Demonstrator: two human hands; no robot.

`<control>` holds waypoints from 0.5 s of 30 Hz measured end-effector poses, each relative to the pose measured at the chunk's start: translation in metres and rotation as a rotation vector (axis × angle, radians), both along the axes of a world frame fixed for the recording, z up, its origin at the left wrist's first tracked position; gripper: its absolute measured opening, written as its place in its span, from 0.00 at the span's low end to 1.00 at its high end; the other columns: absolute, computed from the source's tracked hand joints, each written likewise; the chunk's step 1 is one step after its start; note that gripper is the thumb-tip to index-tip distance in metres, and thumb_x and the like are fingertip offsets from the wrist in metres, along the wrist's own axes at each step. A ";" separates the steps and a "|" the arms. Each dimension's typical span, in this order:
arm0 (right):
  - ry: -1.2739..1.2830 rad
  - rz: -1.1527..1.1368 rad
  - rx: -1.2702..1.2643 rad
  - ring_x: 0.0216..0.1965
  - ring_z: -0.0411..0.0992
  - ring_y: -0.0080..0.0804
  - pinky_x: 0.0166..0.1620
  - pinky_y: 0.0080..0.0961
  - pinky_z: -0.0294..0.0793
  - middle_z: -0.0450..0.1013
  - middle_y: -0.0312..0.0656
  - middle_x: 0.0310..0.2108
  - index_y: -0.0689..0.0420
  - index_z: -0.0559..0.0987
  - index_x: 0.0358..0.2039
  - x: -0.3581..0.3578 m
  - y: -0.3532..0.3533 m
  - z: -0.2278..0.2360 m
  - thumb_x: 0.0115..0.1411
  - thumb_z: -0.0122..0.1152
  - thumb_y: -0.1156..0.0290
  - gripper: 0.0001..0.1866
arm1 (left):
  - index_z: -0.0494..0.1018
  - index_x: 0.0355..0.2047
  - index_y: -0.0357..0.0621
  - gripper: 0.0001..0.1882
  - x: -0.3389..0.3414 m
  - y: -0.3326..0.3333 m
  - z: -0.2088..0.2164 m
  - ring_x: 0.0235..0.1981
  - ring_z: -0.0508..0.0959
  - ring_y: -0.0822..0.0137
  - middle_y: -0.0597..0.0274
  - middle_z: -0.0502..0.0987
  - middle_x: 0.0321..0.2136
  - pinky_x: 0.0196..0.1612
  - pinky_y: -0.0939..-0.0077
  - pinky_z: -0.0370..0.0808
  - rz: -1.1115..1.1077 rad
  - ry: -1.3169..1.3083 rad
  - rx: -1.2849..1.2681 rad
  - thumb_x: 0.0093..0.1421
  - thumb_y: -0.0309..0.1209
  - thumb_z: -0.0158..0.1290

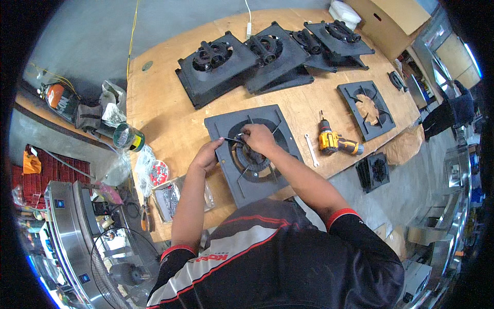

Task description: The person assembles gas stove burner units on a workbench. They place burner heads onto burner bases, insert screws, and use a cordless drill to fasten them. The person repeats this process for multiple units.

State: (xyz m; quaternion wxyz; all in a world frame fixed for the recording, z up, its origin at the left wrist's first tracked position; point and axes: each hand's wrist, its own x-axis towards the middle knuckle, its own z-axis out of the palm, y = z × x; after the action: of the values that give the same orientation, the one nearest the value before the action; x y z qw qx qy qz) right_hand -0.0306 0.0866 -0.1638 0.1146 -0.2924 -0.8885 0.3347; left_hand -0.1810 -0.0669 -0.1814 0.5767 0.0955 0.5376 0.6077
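Burner plate (229,172) lies at table's (314,98) near edge, left hand (207,156) at its left side, grip can't tell, right hand (260,139) pinching a small part (239,137) over the ring (264,168).

So we can spot red lettering on the dark shirt (288,257) and pale lettering on that orange-and-black item (56,98).

Single view, head-worn fisheye: set above the near side of the wooden table (162,105), aimed steeply down and across it; wearer's shirt (293,257) closest, table itself at middle range.
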 end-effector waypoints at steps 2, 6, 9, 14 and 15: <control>-0.008 0.001 0.008 0.42 0.76 0.50 0.46 0.43 0.74 0.78 0.50 0.38 0.55 0.82 0.39 0.000 0.001 -0.004 0.55 0.61 0.65 0.13 | 0.70 0.48 0.36 0.21 0.002 -0.003 0.010 0.31 0.81 0.63 0.54 0.81 0.36 0.36 0.68 0.80 -0.053 0.081 -0.019 0.67 0.42 0.47; -0.018 0.006 0.051 0.41 0.76 0.50 0.46 0.43 0.74 0.78 0.49 0.37 0.54 0.83 0.39 -0.002 0.001 -0.009 0.54 0.61 0.64 0.13 | 0.70 0.49 0.37 0.19 0.005 -0.008 0.035 0.30 0.81 0.65 0.57 0.81 0.35 0.34 0.69 0.80 -0.164 0.218 -0.044 0.66 0.40 0.46; -0.081 0.045 0.037 0.41 0.76 0.50 0.46 0.43 0.75 0.78 0.49 0.37 0.52 0.83 0.38 -0.003 -0.002 0.000 0.54 0.61 0.64 0.13 | 0.70 0.49 0.37 0.18 0.000 -0.012 0.013 0.32 0.81 0.65 0.57 0.80 0.36 0.36 0.68 0.80 -0.129 0.111 0.037 0.64 0.37 0.46; -0.142 0.043 0.092 0.42 0.76 0.50 0.46 0.44 0.75 0.78 0.48 0.37 0.53 0.83 0.38 -0.004 -0.005 0.007 0.54 0.61 0.64 0.13 | 0.66 0.54 0.30 0.23 -0.002 -0.017 -0.002 0.49 0.77 0.57 0.49 0.76 0.47 0.55 0.61 0.73 -0.078 -0.061 0.124 0.61 0.30 0.45; -0.159 0.056 0.116 0.42 0.76 0.50 0.46 0.44 0.76 0.78 0.48 0.37 0.54 0.83 0.38 -0.006 -0.003 0.008 0.54 0.61 0.64 0.13 | 0.65 0.55 0.30 0.24 -0.002 -0.018 -0.005 0.49 0.77 0.56 0.49 0.76 0.48 0.56 0.60 0.72 -0.073 -0.078 0.136 0.60 0.30 0.45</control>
State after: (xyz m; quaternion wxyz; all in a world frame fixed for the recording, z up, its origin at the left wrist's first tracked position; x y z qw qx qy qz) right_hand -0.0371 0.0832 -0.1558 0.0512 -0.2862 -0.9204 0.2614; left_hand -0.1830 -0.0845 -0.1865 0.6111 0.1302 0.4684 0.6247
